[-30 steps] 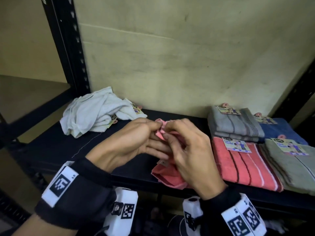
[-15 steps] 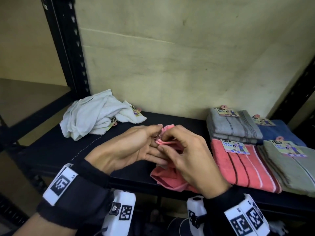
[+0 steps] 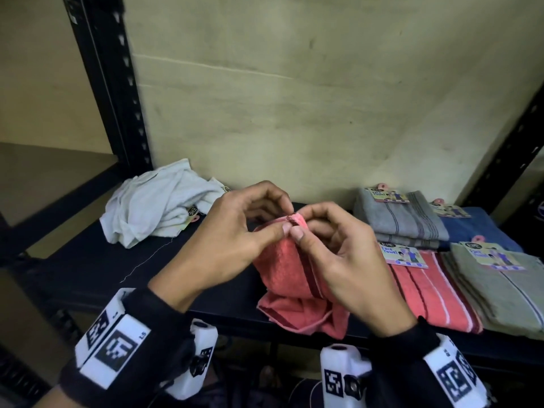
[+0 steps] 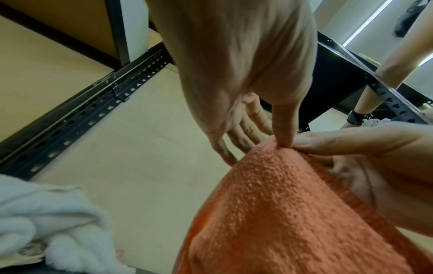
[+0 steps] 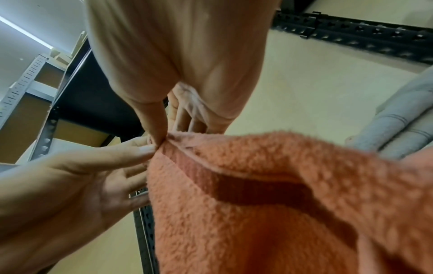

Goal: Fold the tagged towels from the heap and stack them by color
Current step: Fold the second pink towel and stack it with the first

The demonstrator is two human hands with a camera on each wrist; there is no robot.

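A coral towel (image 3: pixel 282 269) with a darker stripe hangs from its top corner above the black shelf (image 3: pixel 88 269); its lower part is bunched on the shelf's front edge. My left hand (image 3: pixel 287 220) and right hand (image 3: pixel 301 223) pinch that corner side by side, thumbs toward me. In the left wrist view the left thumb presses the coral towel (image 4: pixel 281 213) at its peak. The right wrist view has the right thumb and forefinger nipping the coral towel (image 5: pixel 257 204) at its hem. A heap of white towels (image 3: pixel 159 210) lies at the back left.
Folded tagged towels lie at the right: a grey stack (image 3: pixel 403 219), a blue one (image 3: pixel 471 228), a coral striped one (image 3: pixel 426 293) and a beige one (image 3: pixel 500 284). A black upright post (image 3: pixel 109 83) stands at the back left. The wall is close behind.
Both hands have risen with the towel corner, so more of the coral towel now hangs below the pinch. The thumbs now face me.
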